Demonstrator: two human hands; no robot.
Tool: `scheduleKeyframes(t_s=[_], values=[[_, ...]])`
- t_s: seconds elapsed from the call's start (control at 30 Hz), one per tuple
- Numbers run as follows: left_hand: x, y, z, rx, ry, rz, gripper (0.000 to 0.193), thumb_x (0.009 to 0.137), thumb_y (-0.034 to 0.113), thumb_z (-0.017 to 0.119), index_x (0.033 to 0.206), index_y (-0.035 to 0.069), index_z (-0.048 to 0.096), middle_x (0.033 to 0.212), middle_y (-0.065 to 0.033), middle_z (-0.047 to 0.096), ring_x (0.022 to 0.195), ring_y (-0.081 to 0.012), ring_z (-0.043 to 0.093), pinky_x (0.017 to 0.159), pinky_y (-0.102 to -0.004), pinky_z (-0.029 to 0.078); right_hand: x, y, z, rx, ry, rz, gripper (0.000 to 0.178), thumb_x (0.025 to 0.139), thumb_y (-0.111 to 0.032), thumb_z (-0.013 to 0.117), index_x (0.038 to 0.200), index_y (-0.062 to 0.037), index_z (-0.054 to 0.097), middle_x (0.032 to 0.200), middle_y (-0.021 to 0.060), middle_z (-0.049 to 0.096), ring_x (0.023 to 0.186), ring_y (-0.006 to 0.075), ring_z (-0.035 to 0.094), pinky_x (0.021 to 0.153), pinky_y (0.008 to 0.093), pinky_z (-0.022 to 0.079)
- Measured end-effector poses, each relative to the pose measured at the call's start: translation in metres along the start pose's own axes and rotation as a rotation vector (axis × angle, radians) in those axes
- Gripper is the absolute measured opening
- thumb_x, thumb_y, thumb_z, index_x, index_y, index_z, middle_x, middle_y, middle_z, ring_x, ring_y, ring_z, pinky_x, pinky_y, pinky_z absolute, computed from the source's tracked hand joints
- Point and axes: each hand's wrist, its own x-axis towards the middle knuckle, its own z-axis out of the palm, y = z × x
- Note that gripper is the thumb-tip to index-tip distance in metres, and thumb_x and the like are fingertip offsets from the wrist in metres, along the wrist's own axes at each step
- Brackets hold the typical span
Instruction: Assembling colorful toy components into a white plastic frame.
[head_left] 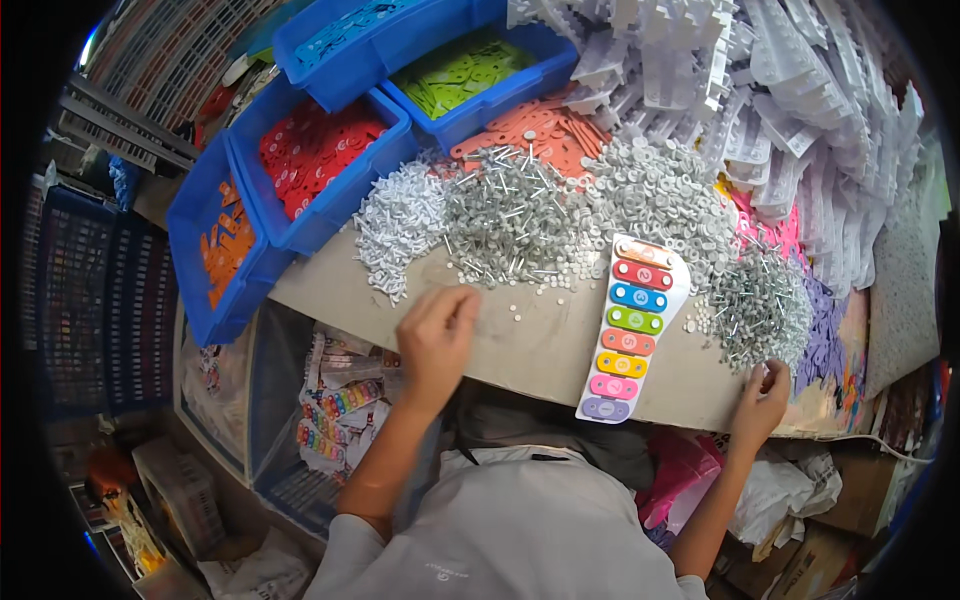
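A toy xylophone [630, 330] with a white base and a column of coloured bars lies upright on the table before me. White round caps sit at the ends of its upper bars; the lower bars show small holes or pins. My left hand [437, 338] is curled with its fingertips together, left of the xylophone and just below the piles of small white screw-like pieces [395, 228] and metal pins [515, 215]. Whatever it may hold is hidden. At the near edge of another heap of pins [762, 308], my right hand [763, 395] has its thumb and fingers pinched; nothing between them can be made out.
Blue bins hold red [318, 155], orange [228, 245], green [465, 72] and blue pieces. Behind the pins lie white washers [665, 200] and a tall stack of white bases [790, 120]. Finished-looking xylophones [335, 410] fill a crate below left. Purple bars [822, 335] lie at right.
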Motion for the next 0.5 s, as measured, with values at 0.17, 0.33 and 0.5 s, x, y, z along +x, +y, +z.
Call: scheduleKeyframes(t_s=[0.17, 0.33, 0.5], values=[[0.015, 0.005, 0.008, 0.263, -0.030, 0.369, 0.008, 0.084, 0.007, 0.071, 0.092, 0.006, 0.072, 0.082, -0.0069, 0.060, 0.081, -0.0279, 0.061, 0.070, -0.0415, 0.048, -0.001, 0.023, 0.002, -0.137, -0.041, -0.006, 0.021, 0.101, -0.014, 0.060, 0.119, -0.0021, 0.059, 0.103, 0.0136, 0.062, 0.089, 0.0291, 0.060, 0.079, 0.0407, 0.049], [0.033, 0.006, 0.050, 0.409, -0.156, 0.492, 0.012, 0.081, 0.008, 0.064, 0.093, 0.007, 0.068, 0.088, -0.0072, 0.055, 0.089, -0.0258, 0.057, 0.077, -0.0391, 0.044, -0.001, 0.027, 0.016, -0.206, 0.082, -0.108, 0.020, 0.102, -0.014, 0.059, 0.117, -0.0017, 0.060, 0.106, 0.0148, 0.065, 0.095, 0.0302, 0.063, 0.084, 0.0397, 0.050], [0.037, 0.001, 0.064, 0.496, -0.236, 0.467, 0.015, 0.082, 0.007, 0.066, 0.096, 0.007, 0.065, 0.089, -0.0066, 0.054, 0.093, -0.0277, 0.055, 0.084, -0.0398, 0.044, -0.003, 0.041, 0.021, -0.138, 0.106, -0.102, 0.022, 0.103, -0.013, 0.058, 0.118, 0.0018, 0.062, 0.111, 0.0173, 0.066, 0.101, 0.0328, 0.064, 0.089, 0.0394, 0.050]])
